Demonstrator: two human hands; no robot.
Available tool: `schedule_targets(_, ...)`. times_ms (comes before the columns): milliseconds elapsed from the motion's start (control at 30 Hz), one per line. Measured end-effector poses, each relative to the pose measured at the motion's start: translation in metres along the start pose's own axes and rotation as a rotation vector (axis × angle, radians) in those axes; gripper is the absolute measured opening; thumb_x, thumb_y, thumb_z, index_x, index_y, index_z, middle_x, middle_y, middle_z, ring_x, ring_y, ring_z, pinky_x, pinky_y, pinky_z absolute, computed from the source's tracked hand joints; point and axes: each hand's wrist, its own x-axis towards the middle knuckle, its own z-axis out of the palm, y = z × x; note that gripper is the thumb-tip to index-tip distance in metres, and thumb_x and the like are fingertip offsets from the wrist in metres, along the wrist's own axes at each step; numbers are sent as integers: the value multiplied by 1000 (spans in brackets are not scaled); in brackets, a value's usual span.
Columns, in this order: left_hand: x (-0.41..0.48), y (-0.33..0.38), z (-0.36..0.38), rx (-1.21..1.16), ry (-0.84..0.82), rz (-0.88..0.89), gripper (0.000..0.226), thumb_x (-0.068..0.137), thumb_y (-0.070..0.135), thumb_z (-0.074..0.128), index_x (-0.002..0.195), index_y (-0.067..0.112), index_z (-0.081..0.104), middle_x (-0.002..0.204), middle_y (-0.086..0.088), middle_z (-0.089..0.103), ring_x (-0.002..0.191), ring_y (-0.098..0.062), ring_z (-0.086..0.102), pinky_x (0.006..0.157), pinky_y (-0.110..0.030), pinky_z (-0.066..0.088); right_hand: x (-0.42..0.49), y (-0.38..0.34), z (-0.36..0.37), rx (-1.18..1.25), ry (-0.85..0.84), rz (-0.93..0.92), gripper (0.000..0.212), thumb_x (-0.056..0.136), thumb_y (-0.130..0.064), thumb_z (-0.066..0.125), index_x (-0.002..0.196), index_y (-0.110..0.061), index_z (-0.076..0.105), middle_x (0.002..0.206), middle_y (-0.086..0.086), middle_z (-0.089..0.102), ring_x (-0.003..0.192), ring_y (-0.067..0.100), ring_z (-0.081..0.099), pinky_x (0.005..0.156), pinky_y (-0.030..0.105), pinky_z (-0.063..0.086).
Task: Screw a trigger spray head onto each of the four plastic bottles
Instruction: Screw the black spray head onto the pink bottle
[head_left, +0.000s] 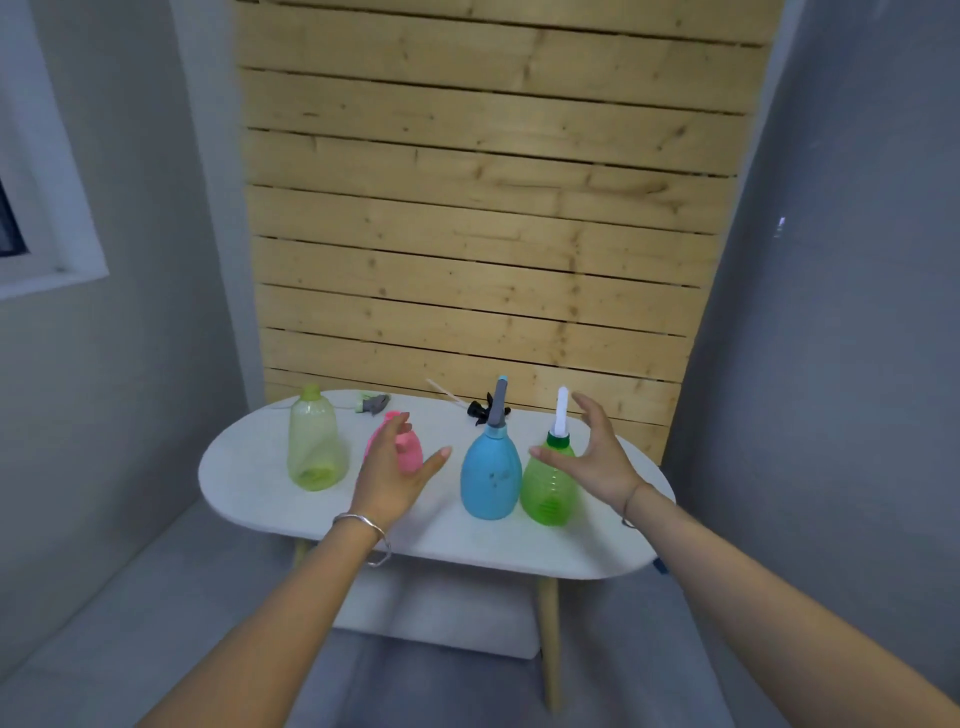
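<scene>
left hand (390, 470): fingers spread, empty | right hand (597, 457): fingers spread, empty | both forearms extended forward

- Yellow-green bottle (314, 441): translucent, upright, neck bare of any head, at the left of the row, lower-left of centre frame.
- Pink bottle (408, 449): upright, largely hidden, just right of it.
- Blue bottle (491, 475): upright, grey trigger head (500, 402) on its neck, centre-right.
- Green bottle (548, 488): translucent, upright, touching the blue one, white trigger head (561, 413) with green collar.
- Loose grey-green spray head (373, 402): lying behind the left bottles.
- Loose black spray head (480, 409): lying behind the blue bottle.
</scene>
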Motion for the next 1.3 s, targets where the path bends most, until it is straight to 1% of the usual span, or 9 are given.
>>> schedule_targets(100, -15, 5, -31, 12, 15, -2, 72, 73, 33, 78, 133, 17, 41, 133, -12, 46, 108, -28, 52, 91, -42, 49, -12, -25, 3, 4, -35, -16, 93, 72, -34, 79, 145, -23, 23, 155, -1, 21, 142, 17, 23, 105, 27, 27)
schedule_targets(233, -27, 6, -53, 36, 46, 8, 81, 72, 30, 80, 138, 14, 36, 134, -10, 45, 100, -21, 50, 82, -30, 43, -10, -46, 15, 24, -85, -41, 93, 71, -33, 80, 144, -20, 25, 154, -1, 24, 141, 20, 27, 104, 28, 29)
schedule_targets(433, -20, -13, -57, 57, 1, -93, 95, 72, 36, 79, 144, 10, 23, 147, -10, 35, 130, -28, 39, 107, -38, 36, 13, -55, 38, 59, -177, -40, 91, 68, -39, 80, 142, -23, 30, 151, -5, 31, 138, 16, 32, 102, 28, 32)
schedule_targets(667, 17, -50, -37, 120, -75, -165, 104, 69, 34, 81, 148, 12, 16, 152, -7, 28, 138, -26, 30, 109, -35, 28, 68, -59, 42, 33, -194, -42, 78, 70, -39, 79, 137, -26, 40, 147, -6, 37, 139, 12, 29, 99, 26, 30)
schedule_targets(867, 62, -77, -14, 47, -29, -218, 106, 61, 32, 87, 145, 16, 24, 142, -5, 41, 125, -28, 45, 100, -40, 42, 131, -53, 38, -23, -273, -25, 74, 73, -39, 76, 137, -26, 40, 148, -8, 36, 137, 12, 32, 96, 25, 33)
schedule_targets(1000, 88, -92, -2, 86, -35, -145, 72, 55, 45, 84, 116, 35, 46, 102, 14, 59, 95, -18, 60, 72, -28, 50, 183, -42, 33, -76, -340, 21, 70, 74, -47, 73, 135, -28, 43, 143, -9, 41, 129, 10, 39, 94, 25, 33)
schedule_targets(1067, 106, -88, -1, 64, 8, -83, 73, 52, 50, 82, 115, 41, 46, 100, 20, 58, 90, -9, 60, 67, -21, 47, 209, -36, 32, -128, -388, 65, 68, 72, -52, 72, 131, -30, 47, 137, -10, 44, 126, 10, 41, 97, 26, 33)
schedule_targets(1133, 129, -87, 2, 44, 44, -32, 73, 52, 51, 82, 116, 45, 47, 102, 22, 58, 89, -1, 58, 65, -16, 45, 239, -25, 37, -204, -437, 97, 67, 72, -53, 71, 130, -28, 50, 138, -7, 46, 126, 12, 42, 104, 30, 34)
schedule_targets(1300, 170, -98, 24, 67, 17, -17, 70, 54, 50, 83, 116, 43, 50, 102, 22, 58, 92, -6, 59, 75, -29, 51, 290, 8, 69, -490, -606, 207, 70, 71, -58, 70, 129, -25, 51, 142, 0, 45, 133, 21, 38, 113, 43, 30)
